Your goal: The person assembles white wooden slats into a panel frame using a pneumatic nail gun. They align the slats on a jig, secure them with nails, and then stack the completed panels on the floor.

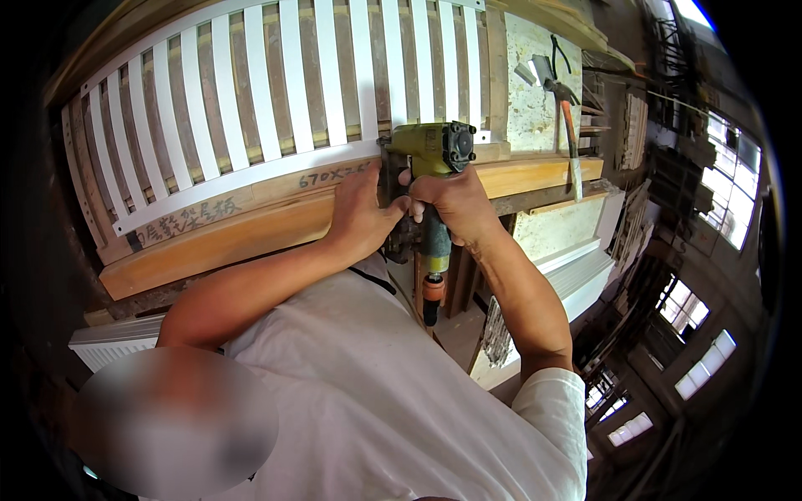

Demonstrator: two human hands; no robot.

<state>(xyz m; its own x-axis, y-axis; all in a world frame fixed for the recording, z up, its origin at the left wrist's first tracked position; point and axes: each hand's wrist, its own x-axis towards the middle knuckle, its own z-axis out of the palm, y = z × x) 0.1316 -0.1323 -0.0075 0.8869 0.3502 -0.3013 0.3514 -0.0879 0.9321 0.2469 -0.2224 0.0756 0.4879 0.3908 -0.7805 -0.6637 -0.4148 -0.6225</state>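
Observation:
My right hand (pixel 455 204) grips the handle of a green pneumatic nail gun (pixel 434 150), whose nose presses against the lower rail of a white slatted panel (pixel 251 108). An orange hose fitting (pixel 432 288) hangs at the gun's handle end. My left hand (pixel 359 213) lies just left of the gun, fingers pressed on the white rail and on the wooden beam (pixel 251 230) under it. The panel lies across a wooden jig with brown strips between the white slats.
A hammer (pixel 568 125) with an orange handle rests on a pale board at the right. White moulded pieces (pixel 576 275) lie below the beam. More timber and racks stand at the far right, near bright windows (pixel 727 184).

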